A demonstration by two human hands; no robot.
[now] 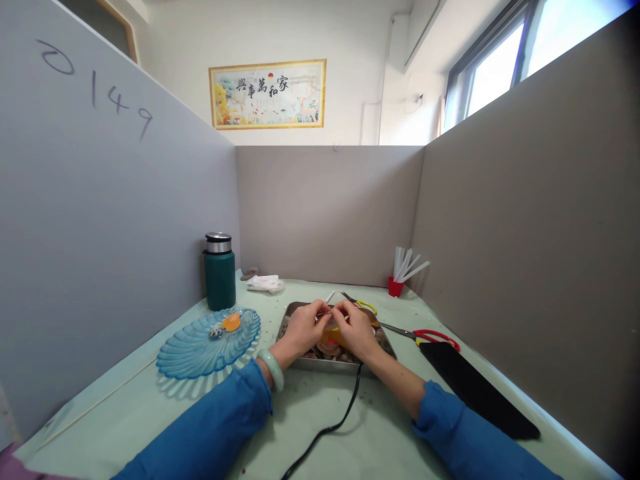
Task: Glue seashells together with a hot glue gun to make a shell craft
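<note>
My left hand [303, 328], with a pale green bangle [271, 370] at the wrist, is closed in a pinch. Facing it, my right hand [356, 329] pinches too, and the fingertips of both nearly meet. Whatever lies between them is too small to make out. A thin white stick [330, 297] shows just beyond the fingertips; I cannot tell whether it is held. Both hands are over a metal tray [325, 365], which contains several dark, brownish pieces and a yellow-orange item [334, 337], partly hidden by the hands. A black cord [330, 429] runs from the tray's front toward me.
At left are a blue scalloped plate [185, 347] bearing an orange piece [231, 323] and a green bottle [220, 280]. Yellow-handled scissors [367, 306], red-handled scissors [435, 337], a black strip [480, 387] and a red cup [395, 287] of white sticks lie right. Grey partitions [330, 213] enclose the table.
</note>
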